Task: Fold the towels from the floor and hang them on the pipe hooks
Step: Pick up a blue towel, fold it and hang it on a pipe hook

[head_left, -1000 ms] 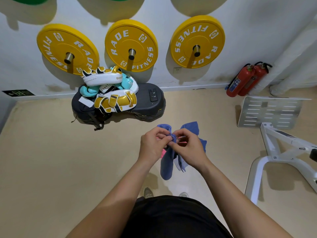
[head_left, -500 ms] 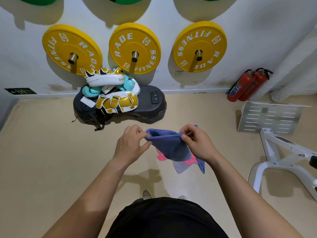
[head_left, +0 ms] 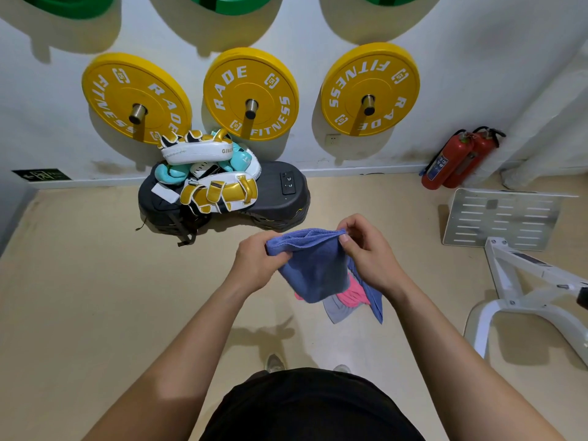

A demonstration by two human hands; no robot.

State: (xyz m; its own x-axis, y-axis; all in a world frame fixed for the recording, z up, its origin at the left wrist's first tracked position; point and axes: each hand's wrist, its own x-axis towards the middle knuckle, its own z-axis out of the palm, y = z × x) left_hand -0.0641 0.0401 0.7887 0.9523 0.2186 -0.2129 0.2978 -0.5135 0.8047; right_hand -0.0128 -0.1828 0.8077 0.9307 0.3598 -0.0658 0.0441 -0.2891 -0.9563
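Mid-fold above the gym floor: I watch the left hand [head_left: 257,262] and right hand [head_left: 369,259] each pinch a top corner of the blue towel [head_left: 315,265], held in the air, with a pink towel [head_left: 353,292] and grey towel [head_left: 339,310] dangling beneath the right. Next, I judge, the corners must meet squarely. A second ago the hands were bunched together; now they stand apart, the edge stretched.
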